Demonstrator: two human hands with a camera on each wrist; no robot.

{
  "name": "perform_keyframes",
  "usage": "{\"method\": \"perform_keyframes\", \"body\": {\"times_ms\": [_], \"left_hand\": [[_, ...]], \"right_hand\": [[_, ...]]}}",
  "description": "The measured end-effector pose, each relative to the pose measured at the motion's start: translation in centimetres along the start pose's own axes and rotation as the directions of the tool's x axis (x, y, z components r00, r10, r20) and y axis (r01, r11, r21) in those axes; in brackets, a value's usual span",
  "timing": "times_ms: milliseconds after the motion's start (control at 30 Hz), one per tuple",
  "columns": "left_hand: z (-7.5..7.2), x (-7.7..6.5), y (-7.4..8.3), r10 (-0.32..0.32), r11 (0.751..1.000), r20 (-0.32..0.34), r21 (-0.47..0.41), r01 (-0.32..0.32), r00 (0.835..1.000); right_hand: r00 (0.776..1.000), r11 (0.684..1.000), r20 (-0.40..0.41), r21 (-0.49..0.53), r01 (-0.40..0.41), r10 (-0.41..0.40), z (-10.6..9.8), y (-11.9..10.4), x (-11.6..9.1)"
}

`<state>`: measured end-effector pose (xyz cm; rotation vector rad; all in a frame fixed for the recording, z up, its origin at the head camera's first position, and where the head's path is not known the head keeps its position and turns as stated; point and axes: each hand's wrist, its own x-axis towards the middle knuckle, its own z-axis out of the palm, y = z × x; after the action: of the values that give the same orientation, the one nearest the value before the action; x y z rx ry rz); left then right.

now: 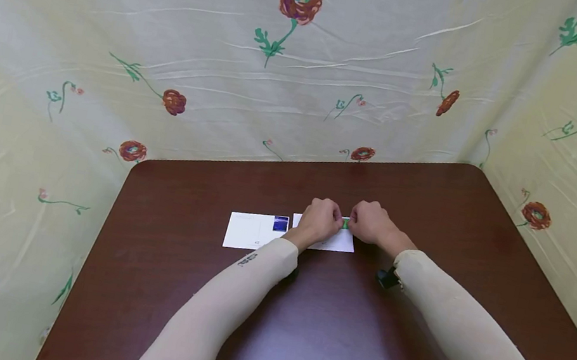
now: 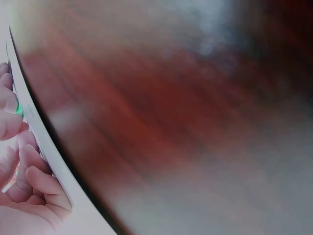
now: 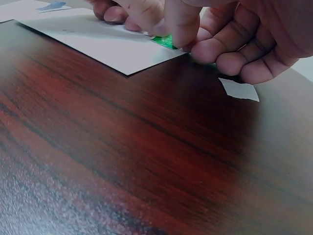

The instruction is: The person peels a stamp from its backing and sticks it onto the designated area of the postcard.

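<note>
Two white postcards lie side by side on the brown table. The right postcard (image 1: 334,241) has a small green stamp (image 3: 164,41) at its upper right corner. My left hand (image 1: 320,220) reaches over this card with curled fingers, its fingertips at the left side of the stamp. From the other side my right hand (image 1: 372,222) pinches the stamp's right edge between thumb and finger. Between them the hands cover much of the stamp. In the left wrist view, the curled left hand (image 2: 34,191) shows beside the card's edge, with a sliver of green beyond.
The left postcard (image 1: 249,231) bears a dark blue stamp (image 1: 280,223) at its upper right. Under the right hand's fingers lies a small white paper piece (image 3: 239,90). Flowered cloth (image 1: 216,64) hangs behind the table (image 1: 195,183) and at its sides.
</note>
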<state>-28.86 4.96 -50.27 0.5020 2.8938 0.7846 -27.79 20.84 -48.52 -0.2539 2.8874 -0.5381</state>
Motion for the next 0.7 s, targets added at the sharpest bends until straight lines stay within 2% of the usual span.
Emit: {"method": "perform_keyframes", "body": {"times_ms": [167,333,433,567,700], "left_hand": [[0.08,0.09,-0.06,0.021,1.000,-0.014,0.020,-0.020,1.000],[0.06,0.09,0.00,-0.012,1.000,0.010,0.027,0.012,1.000],[0.00,0.02,0.05,-0.023,0.999,0.013,0.045,0.023,1.000],[-0.04,-0.01,0.09,-0.009,0.999,0.018,0.052,0.008,1.000],[-0.02,0.09,0.13,0.006,0.999,0.026,0.041,-0.007,1.000]], "right_hand": [[1.000,0.999,-0.002,-0.033,-0.001,0.001,0.04,-0.13,-0.06],[1.000,0.999,-0.023,-0.040,-0.010,0.009,0.03,-0.06,-0.19],[0.998,1.000,-0.063,-0.030,-0.007,0.005,0.17,0.11,-0.27],[0.993,0.999,-0.114,-0.017,0.041,-0.043,0.64,0.33,-0.27],[0.984,0.993,-0.129,-0.037,0.115,-0.119,0.97,0.51,-0.26]]}}
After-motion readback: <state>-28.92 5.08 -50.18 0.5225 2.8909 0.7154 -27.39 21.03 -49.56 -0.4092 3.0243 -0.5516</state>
